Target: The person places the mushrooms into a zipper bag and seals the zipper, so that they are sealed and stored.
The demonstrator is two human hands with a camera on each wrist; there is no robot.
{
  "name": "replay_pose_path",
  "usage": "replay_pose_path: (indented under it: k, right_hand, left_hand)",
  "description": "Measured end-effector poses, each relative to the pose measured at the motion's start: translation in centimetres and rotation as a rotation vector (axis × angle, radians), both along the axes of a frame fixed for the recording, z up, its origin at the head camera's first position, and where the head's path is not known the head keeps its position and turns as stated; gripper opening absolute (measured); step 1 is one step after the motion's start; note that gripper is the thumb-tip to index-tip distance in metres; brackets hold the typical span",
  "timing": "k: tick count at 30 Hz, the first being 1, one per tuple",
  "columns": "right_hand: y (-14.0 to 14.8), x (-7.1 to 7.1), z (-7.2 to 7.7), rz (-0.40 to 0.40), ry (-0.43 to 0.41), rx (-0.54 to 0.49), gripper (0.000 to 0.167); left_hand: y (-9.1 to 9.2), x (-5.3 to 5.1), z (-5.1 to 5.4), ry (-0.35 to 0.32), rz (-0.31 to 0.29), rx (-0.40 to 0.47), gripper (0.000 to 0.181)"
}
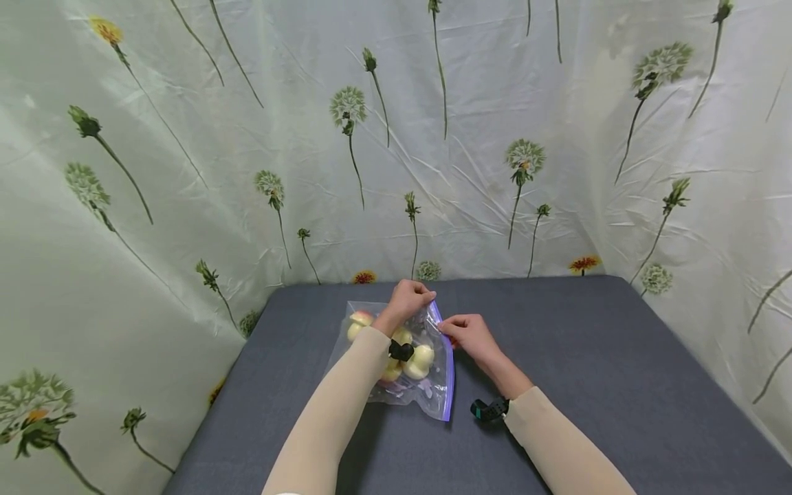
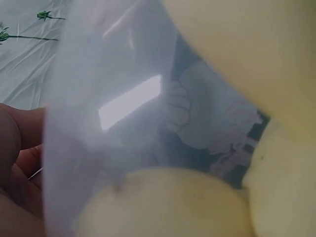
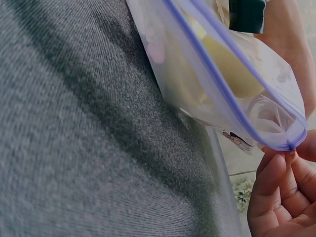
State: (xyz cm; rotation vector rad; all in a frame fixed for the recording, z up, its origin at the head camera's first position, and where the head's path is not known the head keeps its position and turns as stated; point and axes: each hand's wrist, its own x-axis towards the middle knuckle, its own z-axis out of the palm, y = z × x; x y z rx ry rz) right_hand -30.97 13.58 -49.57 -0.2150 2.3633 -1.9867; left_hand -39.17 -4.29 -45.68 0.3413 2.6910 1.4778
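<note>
A clear zip bag (image 1: 405, 395) with a purple zip strip (image 1: 449, 385) lies on the table, holding several pale yellow fruits (image 1: 421, 361) with some red blush. At the bag's far corner, my left hand (image 1: 410, 297) pinches the end of the zip edge. My right hand (image 1: 471, 335) grips the same edge slightly nearer to me. In the right wrist view the bag's mouth (image 3: 232, 74) gapes, its two purple strips meeting near the fingertips (image 3: 276, 173). Through the film in the left wrist view, fruits (image 2: 168, 202) appear close up; part of a hand (image 2: 22, 163) shows at the left edge.
A dark grey cloth-covered table (image 1: 575, 357) spreads beneath the bag. Behind it and along both sides hangs a white curtain (image 1: 470, 172) printed with dandelions. Each wrist wears a dark strap, such as the black strap (image 1: 491, 410) on the right.
</note>
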Motion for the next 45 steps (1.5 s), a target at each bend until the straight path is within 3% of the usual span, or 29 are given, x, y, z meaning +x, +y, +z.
replay_pose_path:
  k: [13, 35, 45]
  right_hand:
    - [-0.3, 0.3, -0.4, -0.02, 0.016, 0.027, 0.023]
    - [-0.3, 0.7, -0.2, -0.032, 0.022, 0.071, 0.016]
    - [-0.4, 1.6, -0.2, -0.038, 0.005, 0.09, 0.016]
  left_hand:
    - [-0.1, -0.1, 0.2, -0.002, 0.045, 0.001, 0.025]
    - [-0.6, -0.8, 0.9, 0.013, 0.05, 0.034, 0.024]
    - [-0.6, -0.6, 0.8, 0.0, 0.071, 0.02, 0.024]
